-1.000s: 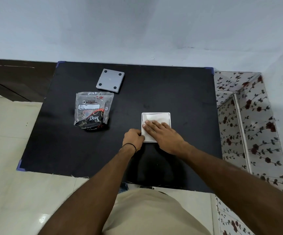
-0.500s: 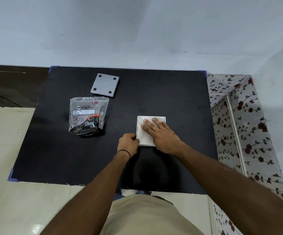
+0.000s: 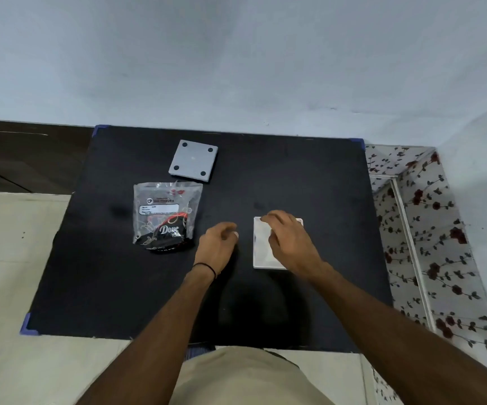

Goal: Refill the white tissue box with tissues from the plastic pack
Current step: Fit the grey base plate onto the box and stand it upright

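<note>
The white tissue box lies on the black table, right of centre, its top showing white. My right hand rests on top of it with bent fingers reaching the far left corner; it covers the box's right half. My left hand hovers just left of the box, apart from it, fingers loosely curled and holding nothing. The clear plastic pack with dark "Dove" contents lies flat further left. A grey square lid with four dark feet sits behind the pack.
A floral-patterned cabinet stands against the table's right edge. A pale wall runs behind the table. Tiled floor shows on the left. Blue tape marks the table corners.
My left hand has let go of the box's near left corner and moved left. My right hand's flat fingers have bent and risen on top of the box.
</note>
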